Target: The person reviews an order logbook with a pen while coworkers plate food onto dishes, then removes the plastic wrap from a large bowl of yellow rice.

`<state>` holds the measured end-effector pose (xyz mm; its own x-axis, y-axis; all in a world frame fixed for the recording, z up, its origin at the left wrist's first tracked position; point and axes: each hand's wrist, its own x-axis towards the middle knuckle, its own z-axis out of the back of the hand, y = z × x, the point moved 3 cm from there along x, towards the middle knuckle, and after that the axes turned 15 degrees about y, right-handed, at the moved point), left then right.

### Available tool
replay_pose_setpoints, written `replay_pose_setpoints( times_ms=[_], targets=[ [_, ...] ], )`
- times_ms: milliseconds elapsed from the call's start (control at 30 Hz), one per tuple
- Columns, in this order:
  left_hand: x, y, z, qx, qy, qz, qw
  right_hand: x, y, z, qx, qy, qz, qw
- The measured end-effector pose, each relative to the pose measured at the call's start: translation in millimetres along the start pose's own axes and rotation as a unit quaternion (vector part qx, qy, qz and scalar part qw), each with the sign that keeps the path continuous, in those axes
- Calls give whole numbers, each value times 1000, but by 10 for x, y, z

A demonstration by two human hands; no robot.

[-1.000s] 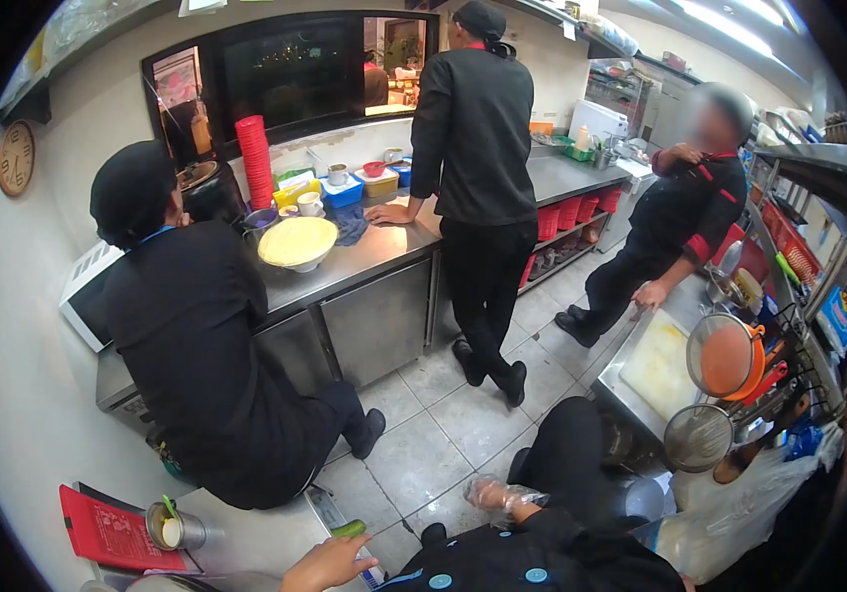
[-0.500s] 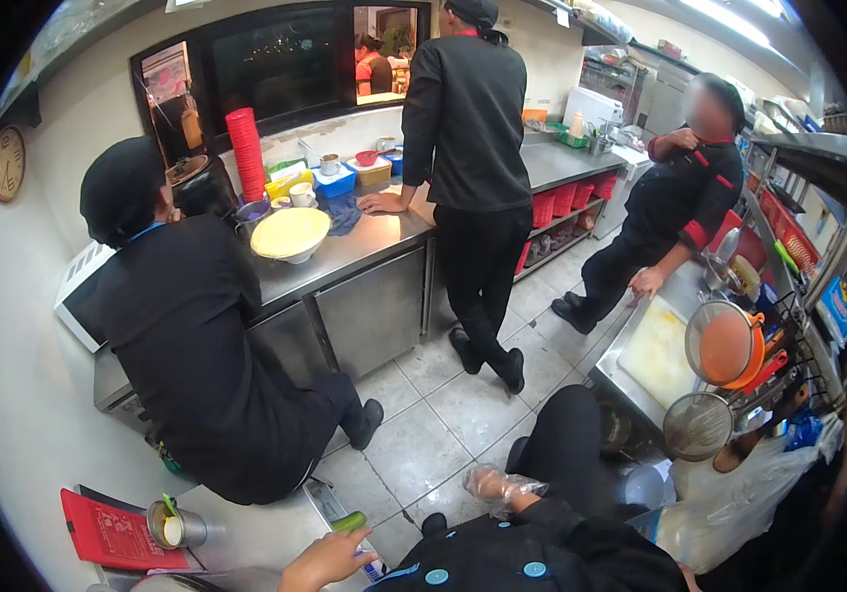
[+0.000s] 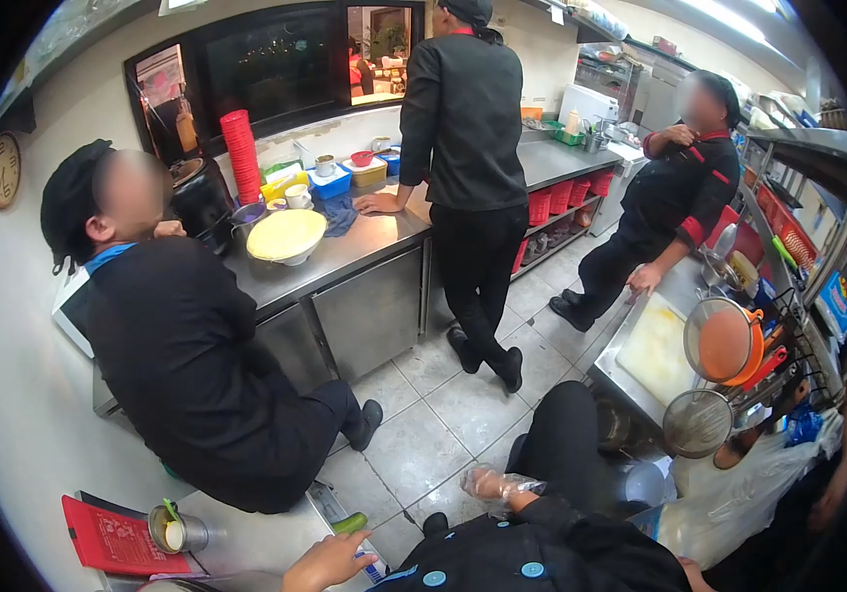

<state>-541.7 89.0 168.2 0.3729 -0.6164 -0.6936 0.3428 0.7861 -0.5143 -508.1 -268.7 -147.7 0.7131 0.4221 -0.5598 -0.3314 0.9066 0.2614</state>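
Note:
My left hand (image 3: 328,563) is bare, fingers stretched out over the steel counter's edge at the bottom. Just beyond its fingertips lies a green cucumber-like piece (image 3: 350,523). A blue-and-white printed item (image 3: 375,566) shows beside the fingers, partly hidden. My right hand (image 3: 492,483) wears a clear plastic glove and rests near my dark-trousered leg (image 3: 563,434), touching no tool that I can see. The glove's crumpled film hides how its fingers are bent. To the left on the counter stand a metal pot (image 3: 179,530) with a green handle inside and a red folder-like item (image 3: 112,533).
One person (image 3: 196,345) sits at left, a second (image 3: 468,128) leans on the far counter, and a third (image 3: 665,207) stands at right. A white cutting board (image 3: 658,350), strainers (image 3: 698,424) and a plastic bag (image 3: 749,493) are to my right.
The seated person at left has turned the head towards me and leaned back a little. My two hands have stayed in place.

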Motion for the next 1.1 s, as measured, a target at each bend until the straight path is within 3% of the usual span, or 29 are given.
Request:
replay_pose_setpoints(
  times_ms=[33, 167, 233, 267, 333, 367, 433, 467, 533, 567, 633, 767, 867, 900, 933, 967, 1033, 1100],
  targets=[
    [6, 16, -9, 0, -1, 0, 1000, -12, 24, 3, -62, 10, 19, 998],
    [-32, -46, 34, 6, -2, -17, 1000, -96, 90, 117, -63, -36, 48, 996],
    [-44, -62, 46, 2, 7, -18, 1000, -37, -8, 50, 133, -5, -6, 991],
    [-33, -38, 25, 5, 4, -25, 1000, -86, 35, 112, 131, -6, -6, 991],
    [-19, -22, 29, 7, -2, -31, 999, -242, 265, 286, -119, -43, 53, 991],
    [-21, -20, 29, 4, 2, -30, 1000, -260, 329, 424, -119, -43, 54, 990],
    [-10, 2, 0, -2, 8, -29, 1000, -262, 393, 560, -31, 112, 69, 991],
    [8, 29, -16, -3, 0, -37, 999, -270, 406, 520, -33, 113, 69, 991],
    [13, 29, -10, -5, -10, -44, 999, -245, 224, 359, 134, -13, -128, 983],
    [0, 11, 7, -15, -3, -36, 999, -223, 188, 336, 134, -13, -128, 983],
    [-1, 30, 3, -23, 6, -27, 999, -178, 168, 296, 125, -40, -53, 990],
    [-14, 0, 24, -18, 3, -27, 999, 36, -113, -110, 69, -48, -28, 996],
    [-13, 13, 26, -28, 14, -22, 999, 89, -206, -160, 145, 10, 6, 989],
    [0, 29, 26, -32, 14, -32, 999, 342, -417, -431, 317, 51, 176, 931],
    [10, 48, 17, -33, 14, -31, 999, 453, -507, -562, 468, 90, 334, 813],
    [20, 75, 1, -24, 10, -17, 1000, 417, -467, -537, 469, 90, 334, 813],
    [28, 88, -14, -15, 7, -4, 1000, 208, -271, -317, 311, 25, 225, 923],
    [25, 85, -24, -5, 1, 1, 1000, -21, -60, -67, 137, -41, 105, 984]
  ],
)
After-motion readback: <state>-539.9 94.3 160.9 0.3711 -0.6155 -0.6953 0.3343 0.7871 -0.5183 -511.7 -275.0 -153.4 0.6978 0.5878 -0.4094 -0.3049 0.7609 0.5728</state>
